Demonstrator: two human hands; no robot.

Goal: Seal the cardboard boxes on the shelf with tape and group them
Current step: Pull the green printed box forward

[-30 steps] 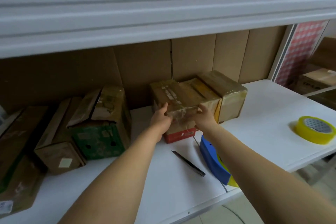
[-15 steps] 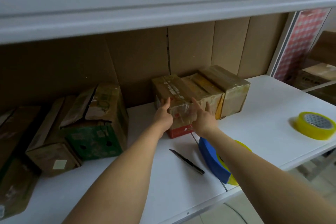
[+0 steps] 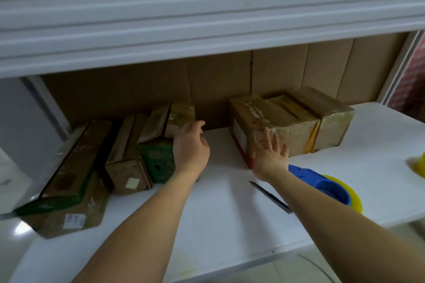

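Six cardboard boxes are sitting on the white shelf (image 3: 220,213), in two groups of three.

Right group: taped boxes side by side against the cardboard backing (image 3: 142,94), touching each other: red-edged box (image 3: 253,122), middle box (image 3: 294,122), right box (image 3: 331,117). Long axes are running front-to-back, angled slightly left.

Left group: long flat box (image 3: 73,181), narrow brown box (image 3: 128,163), green printed box (image 3: 161,145) with top flaps standing ajar. All are lying with long axes front-to-back.

Left hand (image 3: 190,147), grip apart and fingers loosely spread, is touching the green printed box's right side. Right hand (image 3: 271,156), grip apart and fingers straight, is lying flat on the red-edged box's front.

Black pen (image 3: 271,197) and blue tape dispenser (image 3: 322,184) are lying just beside the right forearm. One yellow tape roll (image 3: 417,165) is sitting at the right edge, cut off.
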